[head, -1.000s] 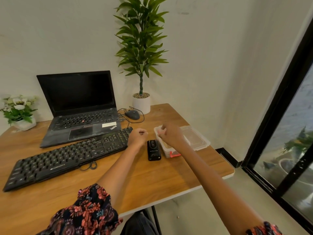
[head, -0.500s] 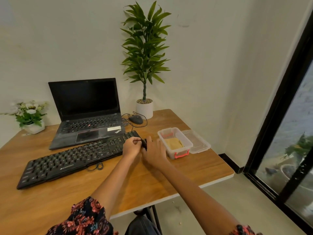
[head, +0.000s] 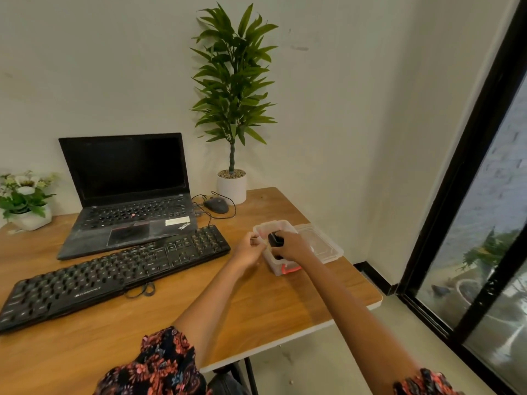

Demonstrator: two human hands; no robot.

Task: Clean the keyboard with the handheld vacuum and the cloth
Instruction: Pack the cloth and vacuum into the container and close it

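Observation:
A black keyboard (head: 114, 275) lies slantwise on the wooden desk (head: 256, 309), in front of an open laptop (head: 128, 201). My right hand (head: 295, 248) grips the small black handheld vacuum (head: 275, 240) and holds it over the clear plastic box (head: 273, 266) with red clips. My left hand (head: 249, 249) hovers just left of the box with its fingers curled, and I see nothing in it. My right hand and the vacuum hide the cloth inside the box.
The box's clear lid (head: 323, 246) lies to its right near the desk edge. A mouse (head: 216, 205) with its cable and a tall potted plant (head: 231, 186) stand behind. A small flower pot (head: 28, 215) sits far left. A glass door is on the right.
My right hand has picked the vacuum up from the desk beside the keyboard and carried it right, over the box. My left hand followed toward the box.

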